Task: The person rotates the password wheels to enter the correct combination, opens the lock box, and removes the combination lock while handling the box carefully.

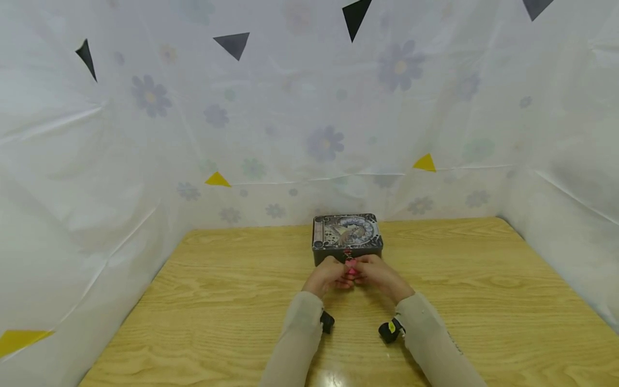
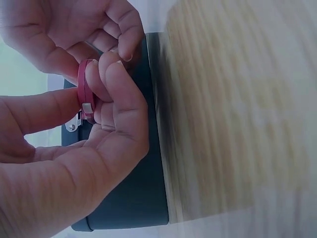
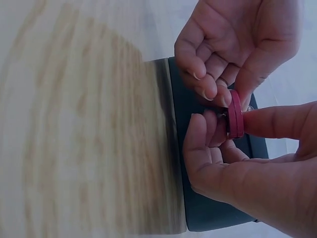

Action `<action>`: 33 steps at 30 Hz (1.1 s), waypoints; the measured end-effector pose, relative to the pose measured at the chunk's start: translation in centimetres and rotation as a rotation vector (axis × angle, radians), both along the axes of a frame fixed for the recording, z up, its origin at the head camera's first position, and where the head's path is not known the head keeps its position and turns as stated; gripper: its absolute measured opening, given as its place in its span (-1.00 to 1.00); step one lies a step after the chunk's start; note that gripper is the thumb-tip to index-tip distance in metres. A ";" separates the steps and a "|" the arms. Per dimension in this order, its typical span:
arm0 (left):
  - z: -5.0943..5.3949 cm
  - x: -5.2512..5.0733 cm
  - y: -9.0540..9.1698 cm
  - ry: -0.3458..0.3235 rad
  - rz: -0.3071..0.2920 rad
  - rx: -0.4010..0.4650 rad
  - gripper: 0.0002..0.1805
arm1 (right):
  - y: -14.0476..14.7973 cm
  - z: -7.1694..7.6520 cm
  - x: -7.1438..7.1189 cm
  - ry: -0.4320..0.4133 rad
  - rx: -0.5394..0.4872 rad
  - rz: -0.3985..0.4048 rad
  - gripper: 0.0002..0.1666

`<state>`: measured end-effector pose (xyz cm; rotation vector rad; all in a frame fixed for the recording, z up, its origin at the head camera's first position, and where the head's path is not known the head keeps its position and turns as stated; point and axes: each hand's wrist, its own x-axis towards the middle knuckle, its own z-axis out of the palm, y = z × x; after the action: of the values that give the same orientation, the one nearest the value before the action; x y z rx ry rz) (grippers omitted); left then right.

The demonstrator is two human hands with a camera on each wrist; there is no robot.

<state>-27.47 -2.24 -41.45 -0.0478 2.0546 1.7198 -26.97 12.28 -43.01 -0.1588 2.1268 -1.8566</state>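
Observation:
A dark tin box (image 1: 347, 236) with a printed picture lid stands closed at the back of the table. At its front, below a small metal clasp (image 2: 72, 125), is a small pink padlock (image 1: 351, 266), seen edge-on in the wrist views. My left hand (image 1: 331, 277) pinches the padlock (image 2: 85, 89) between thumb and fingers from the left. From the right, my right hand (image 1: 379, 275) pinches the same padlock (image 3: 235, 115). The fingertips of both hands meet around it, hiding part of it and of the clasp.
The wooden table (image 1: 222, 312) reaches the flowered white sheet (image 1: 280, 134) behind the box, with sheeting at both sides. Black and yellow triangles are stuck on the sheet. A black wrist camera (image 1: 389, 330) hangs at my right sleeve.

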 end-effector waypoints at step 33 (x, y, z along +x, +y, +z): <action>0.0 -0.2 0.1 -0.015 0.006 -0.010 -0.75 | -0.2 0.1 0.2 0.026 0.021 -0.030 -0.62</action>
<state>-27.68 -2.18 -41.50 -0.0703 2.0545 1.7080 -26.80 12.10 -42.90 -0.1477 2.1766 -1.8582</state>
